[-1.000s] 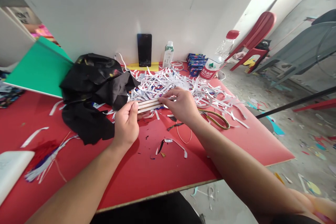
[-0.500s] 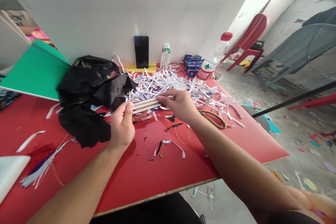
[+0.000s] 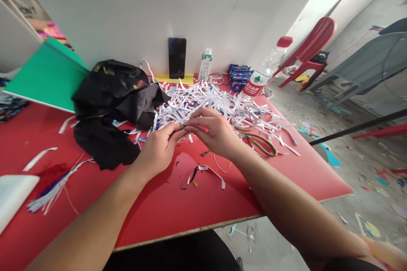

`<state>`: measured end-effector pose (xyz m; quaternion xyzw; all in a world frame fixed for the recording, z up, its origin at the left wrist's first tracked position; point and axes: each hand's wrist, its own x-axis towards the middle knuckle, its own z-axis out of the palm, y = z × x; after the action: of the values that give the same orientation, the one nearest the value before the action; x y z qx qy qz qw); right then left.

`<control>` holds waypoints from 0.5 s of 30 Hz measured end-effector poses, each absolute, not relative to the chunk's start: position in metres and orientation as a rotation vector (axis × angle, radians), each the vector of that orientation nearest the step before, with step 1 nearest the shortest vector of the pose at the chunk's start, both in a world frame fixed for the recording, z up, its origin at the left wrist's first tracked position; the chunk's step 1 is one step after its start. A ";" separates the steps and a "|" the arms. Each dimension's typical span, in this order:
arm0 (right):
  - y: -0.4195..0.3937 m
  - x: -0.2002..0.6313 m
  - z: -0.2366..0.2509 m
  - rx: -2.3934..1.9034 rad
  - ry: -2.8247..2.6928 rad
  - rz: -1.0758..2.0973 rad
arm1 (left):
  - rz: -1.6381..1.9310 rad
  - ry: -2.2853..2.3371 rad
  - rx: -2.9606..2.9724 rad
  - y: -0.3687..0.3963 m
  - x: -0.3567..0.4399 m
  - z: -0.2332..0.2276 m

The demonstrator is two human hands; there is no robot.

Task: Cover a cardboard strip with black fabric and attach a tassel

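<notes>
My left hand (image 3: 159, 144) and my right hand (image 3: 214, 129) meet fingertip to fingertip over the red table. Both are closed in a pinch on something small and dark, too hidden by the fingers to name. Behind them spreads a heap of white paper strips (image 3: 203, 95). A gold-coloured loop like a scissors handle (image 3: 272, 150) lies right of my right hand. Black cloth (image 3: 111, 93) is bunched to the left of my left hand. Below the hands, a thin bent white strip (image 3: 212, 169) and small dark scraps rest on the table.
Against the wall stand a phone (image 3: 177, 58), a white-and-green bottle (image 3: 205, 64) and blue packets (image 3: 239, 77). A red-capped plastic bottle (image 3: 253, 86) tilts near the right edge. A green board (image 3: 47, 78) leans at left. Chairs and scraps occupy the floor at right.
A flat white-and-brown striped piece stretched between my hands before; now it no longer shows. My hands have drawn together until the fingertips meet. The view has shifted slightly.
</notes>
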<state>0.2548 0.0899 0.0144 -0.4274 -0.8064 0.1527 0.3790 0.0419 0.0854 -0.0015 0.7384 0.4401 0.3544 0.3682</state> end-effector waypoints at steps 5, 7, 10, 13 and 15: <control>0.091 0.255 0.011 -1.150 -1.920 0.397 | 0.868 1.031 1.748 0.086 0.044 -0.007; 0.090 0.256 0.012 -1.124 -1.913 0.368 | 0.841 1.043 1.778 0.086 0.046 -0.007; 0.089 0.256 0.014 -1.074 -1.989 0.339 | 0.830 1.032 1.789 0.086 0.047 -0.006; 0.088 0.255 0.016 -1.111 -2.058 0.333 | 0.829 1.040 1.838 0.086 0.047 -0.003; 0.089 0.255 0.016 -1.143 -2.095 0.339 | 0.821 1.081 1.891 0.084 0.046 -0.001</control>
<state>0.2553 0.0886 0.0156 -0.4430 -0.8117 0.1313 0.3573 0.0464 0.0845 -0.0008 0.7459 0.4264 0.3240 0.3960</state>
